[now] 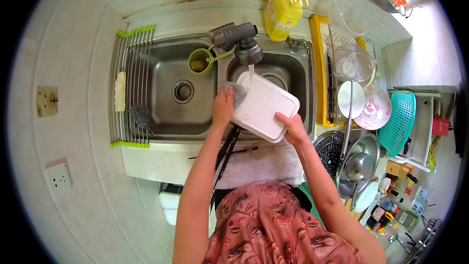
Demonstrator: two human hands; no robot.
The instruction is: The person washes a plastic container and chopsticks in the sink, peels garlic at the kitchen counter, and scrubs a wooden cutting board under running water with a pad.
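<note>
A white rectangular plastic lid or shallow box [266, 105] with rounded corners is tilted over the right sink basin. My right hand [294, 128] grips its lower right corner, thumb on the upper face. At its left edge, my left hand [223, 106] presses a crumpled greyish cloth [238, 94] against it, fingers closed. Water [251, 74] runs from the grey faucet [249, 51] onto the white piece's upper part. I cannot tell whether the piece is a lid or a box, since its underside is hidden.
A green cup [199, 61] hangs at the left basin [163, 117]. A roll-up rack [146, 83] holds a steel scourer [140, 116]. Behind the faucet stands a yellow pump bottle [281, 12]. Bowls and a strainer [354, 63] crowd the right side; black straps [227, 151] hang in front.
</note>
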